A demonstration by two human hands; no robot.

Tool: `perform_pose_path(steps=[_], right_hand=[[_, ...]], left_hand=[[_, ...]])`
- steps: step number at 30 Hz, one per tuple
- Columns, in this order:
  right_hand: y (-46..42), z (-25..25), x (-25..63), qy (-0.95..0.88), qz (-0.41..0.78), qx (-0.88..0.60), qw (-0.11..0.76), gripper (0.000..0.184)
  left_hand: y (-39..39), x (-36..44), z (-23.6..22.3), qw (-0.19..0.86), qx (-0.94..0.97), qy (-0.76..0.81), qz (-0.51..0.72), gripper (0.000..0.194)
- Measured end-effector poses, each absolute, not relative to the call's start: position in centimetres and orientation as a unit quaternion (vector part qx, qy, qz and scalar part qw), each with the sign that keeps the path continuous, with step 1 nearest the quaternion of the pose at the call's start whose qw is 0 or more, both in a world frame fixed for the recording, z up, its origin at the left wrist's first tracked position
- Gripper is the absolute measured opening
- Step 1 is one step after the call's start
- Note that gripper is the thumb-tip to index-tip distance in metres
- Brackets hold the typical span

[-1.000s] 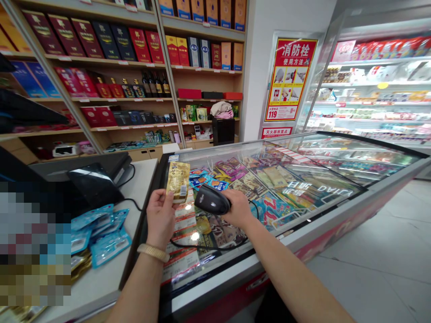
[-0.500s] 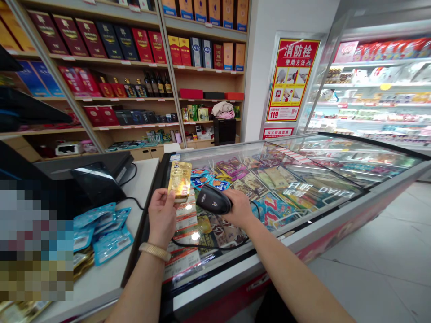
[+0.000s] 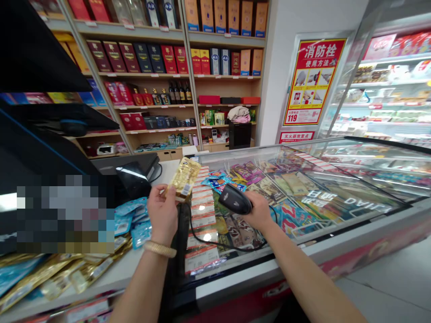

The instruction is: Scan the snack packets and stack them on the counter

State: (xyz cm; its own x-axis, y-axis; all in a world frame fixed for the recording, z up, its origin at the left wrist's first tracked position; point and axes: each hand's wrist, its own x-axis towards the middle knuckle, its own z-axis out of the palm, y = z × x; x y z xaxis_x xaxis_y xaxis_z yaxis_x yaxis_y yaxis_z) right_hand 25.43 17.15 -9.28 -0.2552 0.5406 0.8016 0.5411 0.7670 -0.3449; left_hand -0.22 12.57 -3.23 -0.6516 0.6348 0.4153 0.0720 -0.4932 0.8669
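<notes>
Between thumb and fingers, my left hand pinches a gold snack packet, its barcode label facing up near the lower corner. My right hand is wrapped around a black barcode scanner, whose head points left toward the packet with a gap between them. From the scanner a black cable loops over the freezer's glass. Blue packets lie on the counter left of my left hand, with several gold packets in front of them.
A glass-topped chest freezer full of packaged goods stretches to the right. On the left are a white counter and a dark monitor. Shelves of boxes and bottles stand behind, near a red and yellow poster.
The view has swung left, bringing more of the monitor and the gold packets into sight. The gold packet in my left hand has tilted to the right; both hands keep their hold.
</notes>
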Motion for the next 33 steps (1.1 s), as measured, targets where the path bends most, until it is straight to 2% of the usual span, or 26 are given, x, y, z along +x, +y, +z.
perform_pose_path(steps=[2, 6, 10, 14, 19, 23, 26, 30, 33], right_hand=[[17.1, -9.3, 25.4, -0.791, -0.002, -0.334, 0.513, 0.02], [17.1, -9.4, 25.4, -0.785, -0.008, -0.332, 0.523, 0.021], [17.2, -9.7, 25.4, -0.781, -0.019, -0.332, 0.528, 0.022], [17.3, -9.8, 25.4, -0.782, -0.02, -0.329, 0.53, 0.022], [17.3, -9.5, 25.5, -0.76, -0.02, -0.333, 0.558, 0.021], [17.2, -9.1, 25.7, -0.72, -0.017, -0.35, 0.599, 0.016], [17.3, -8.9, 25.8, -0.669, -0.012, -0.365, 0.647, 0.016], [17.5, -8.9, 26.0, -0.627, 0.001, -0.373, 0.684, 0.017], [17.8, -9.0, 26.1, -0.617, 0.006, -0.37, 0.695, 0.018]], left_hand=[[11.5, -4.0, -2.4, 0.077, 0.377, 0.538, 0.75, 0.03], [8.5, -12.2, -1.3, -0.107, 0.373, 0.693, 0.607, 0.026], [6.5, -16.7, -1.3, -0.207, 0.419, 0.733, 0.494, 0.023], [6.3, -17.0, -2.4, -0.208, 0.535, 0.704, 0.419, 0.017], [6.4, -16.3, -3.2, -0.197, 0.598, 0.672, 0.39, 0.025], [6.1, -14.7, -1.8, -0.261, 0.591, 0.669, 0.368, 0.037], [7.1, -11.7, -0.3, -0.286, 0.599, 0.637, 0.393, 0.036], [11.5, -5.9, -0.3, -0.203, 0.69, 0.544, 0.432, 0.037], [15.9, -1.0, -2.1, -0.111, 0.769, 0.502, 0.38, 0.044]])
